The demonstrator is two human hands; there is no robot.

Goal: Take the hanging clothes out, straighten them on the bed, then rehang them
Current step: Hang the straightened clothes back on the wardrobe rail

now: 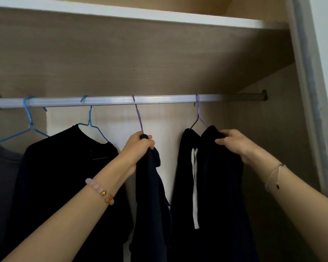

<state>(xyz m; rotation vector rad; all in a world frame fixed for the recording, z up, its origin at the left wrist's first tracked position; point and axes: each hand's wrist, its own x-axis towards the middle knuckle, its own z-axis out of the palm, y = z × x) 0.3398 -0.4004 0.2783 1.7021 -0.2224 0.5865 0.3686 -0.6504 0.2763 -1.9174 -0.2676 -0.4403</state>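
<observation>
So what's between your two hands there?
In the head view, right of the left hand: a strip of pale back panel, then the dark garment with white drawstrings that the right hand holds.

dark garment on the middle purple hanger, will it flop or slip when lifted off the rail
Probably floppy: the dark garment hangs in loose folds below the left hand. It may slide, since the thin purple hanger looks like smooth wire. Likely light, as that slim hook carries it.
</observation>
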